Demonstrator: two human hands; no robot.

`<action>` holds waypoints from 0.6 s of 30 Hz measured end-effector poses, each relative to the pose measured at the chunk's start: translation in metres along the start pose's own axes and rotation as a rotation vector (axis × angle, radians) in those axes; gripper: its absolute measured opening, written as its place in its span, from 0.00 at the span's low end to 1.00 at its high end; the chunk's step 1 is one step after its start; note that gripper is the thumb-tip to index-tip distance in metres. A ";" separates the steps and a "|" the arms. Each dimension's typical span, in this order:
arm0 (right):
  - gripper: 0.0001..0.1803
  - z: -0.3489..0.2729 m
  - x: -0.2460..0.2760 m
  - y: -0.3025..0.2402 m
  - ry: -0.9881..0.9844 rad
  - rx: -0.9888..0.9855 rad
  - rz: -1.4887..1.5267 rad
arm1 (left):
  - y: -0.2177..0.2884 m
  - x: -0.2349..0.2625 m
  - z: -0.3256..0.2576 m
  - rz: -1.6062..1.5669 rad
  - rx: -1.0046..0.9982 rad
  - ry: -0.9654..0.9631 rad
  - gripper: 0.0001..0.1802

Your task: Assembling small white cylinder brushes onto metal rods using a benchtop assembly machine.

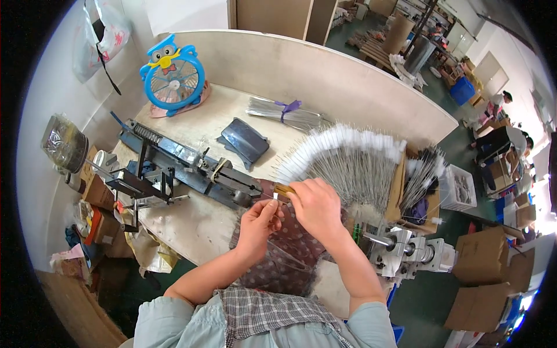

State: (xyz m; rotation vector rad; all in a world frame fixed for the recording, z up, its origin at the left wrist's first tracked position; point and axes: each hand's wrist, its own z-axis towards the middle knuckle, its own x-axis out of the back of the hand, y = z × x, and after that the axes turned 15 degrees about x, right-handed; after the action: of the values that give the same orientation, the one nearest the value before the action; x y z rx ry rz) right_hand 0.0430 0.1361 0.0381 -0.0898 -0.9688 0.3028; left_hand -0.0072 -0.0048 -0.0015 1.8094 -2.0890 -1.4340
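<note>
Busy workshop, with cartons (480, 256) piled on the floor over to the right and a pale table (227, 100) backed by a low partition (371, 78). Biggest thing on the table is a long dark metal machine (181, 160), then a fanned-out heap of white-tipped wires (354, 174). Behind those: a blue cartoon fan (174, 85) and a wire bundle (306, 119) with a purple tie.

Both hands are close together at the machine's near end. Right hand (317, 207) is wrapped around a brass-coloured piece (283, 189); left hand (259, 227) looks pinched on a tiny white bit (275, 196) just beside it.

My guess, it's a fine fitting or lining-up step, and the next move calls for a steady pinch and good alignment.

Readable text? Nope. Red printing on the hanging plastic bag (104, 39), too small to make out.
</note>
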 end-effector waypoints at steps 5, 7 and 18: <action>0.07 0.007 -0.002 -0.006 -0.101 -0.129 0.209 | 0.000 0.012 0.004 0.013 0.002 -0.047 0.11; 0.08 0.008 0.002 -0.007 -0.137 -0.168 0.251 | -0.001 0.014 0.004 0.054 -0.012 -0.075 0.11; 0.14 0.004 -0.002 -0.027 -0.074 -0.168 0.096 | 0.003 0.005 0.005 -0.250 0.071 -0.119 0.24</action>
State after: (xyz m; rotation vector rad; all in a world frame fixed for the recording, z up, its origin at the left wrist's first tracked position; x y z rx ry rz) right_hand 0.0446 0.1100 0.0446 -0.2808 -1.0638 0.3140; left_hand -0.0134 -0.0066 -0.0054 2.1288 -2.0500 -1.5767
